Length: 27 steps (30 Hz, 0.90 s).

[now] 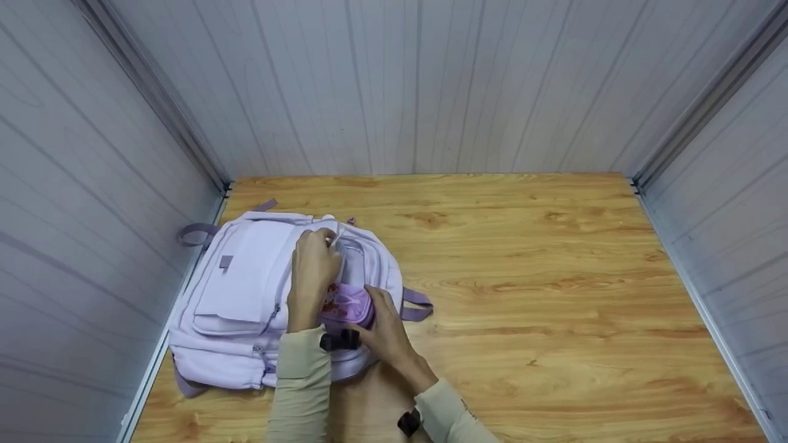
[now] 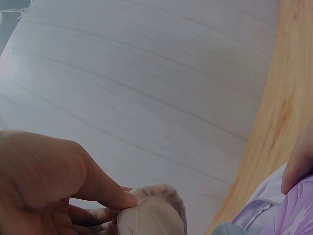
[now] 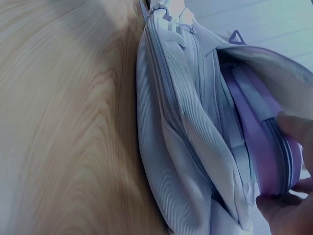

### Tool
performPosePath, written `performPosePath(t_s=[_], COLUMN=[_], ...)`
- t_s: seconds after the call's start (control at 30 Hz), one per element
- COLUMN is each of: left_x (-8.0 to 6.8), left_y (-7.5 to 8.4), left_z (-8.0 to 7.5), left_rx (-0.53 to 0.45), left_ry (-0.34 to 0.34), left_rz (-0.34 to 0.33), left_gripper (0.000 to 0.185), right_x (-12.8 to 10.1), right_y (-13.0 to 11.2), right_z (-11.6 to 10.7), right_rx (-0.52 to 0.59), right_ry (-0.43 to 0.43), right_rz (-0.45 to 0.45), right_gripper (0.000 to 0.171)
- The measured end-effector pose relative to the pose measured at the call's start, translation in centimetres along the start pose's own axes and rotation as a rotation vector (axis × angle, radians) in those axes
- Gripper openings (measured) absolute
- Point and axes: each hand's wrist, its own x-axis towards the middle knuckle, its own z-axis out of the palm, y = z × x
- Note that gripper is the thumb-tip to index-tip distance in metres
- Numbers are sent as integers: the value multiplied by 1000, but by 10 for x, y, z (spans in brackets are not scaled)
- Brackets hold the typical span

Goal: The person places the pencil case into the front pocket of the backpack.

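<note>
A lavender backpack (image 1: 240, 289) lies flat on the wooden table (image 1: 523, 277), close to the left wall. My left hand (image 1: 320, 246) rests on top of it and pinches the pale edge of its opening (image 2: 156, 210), holding it up. My right hand (image 1: 372, 307) grips a purple pouch (image 1: 348, 304) with a red print, which sits partly inside the opening. In the right wrist view the pouch (image 3: 259, 142) stands on edge between the backpack's (image 3: 186, 122) layers, with my fingers (image 3: 293, 127) and thumb round its end.
Grey panelled walls (image 1: 394, 86) close the table in at the back and on both sides. A purple strap (image 1: 417, 304) sticks out of the backpack towards the table's middle, and a carry loop (image 1: 194, 232) touches the left wall.
</note>
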Motion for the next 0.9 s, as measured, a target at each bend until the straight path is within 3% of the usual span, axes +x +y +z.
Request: performPosePath(t_s=[0.13,0.37,0.6,0.9], left_x=[0,-2,-3,-2], left_y=[-1,-2,-3,-2], left_z=[-2,-4,-4,-2], left_rx=[-3,-13,-12,-4], left_ry=[-2,9,-4,18], left_rz=[3,3,-1,16], left_gripper=[29,30,30,29], right_x=[-1,-5,-4,1], right_y=[5,-12,-21,-16], right_z=[-8,-32,-31,-10], right_rx=[62,403,363,357], right_ry=[-56,-136,-102,-34], right_rz=[-3,108,70,-23], right_gripper=[73,65,59,58])
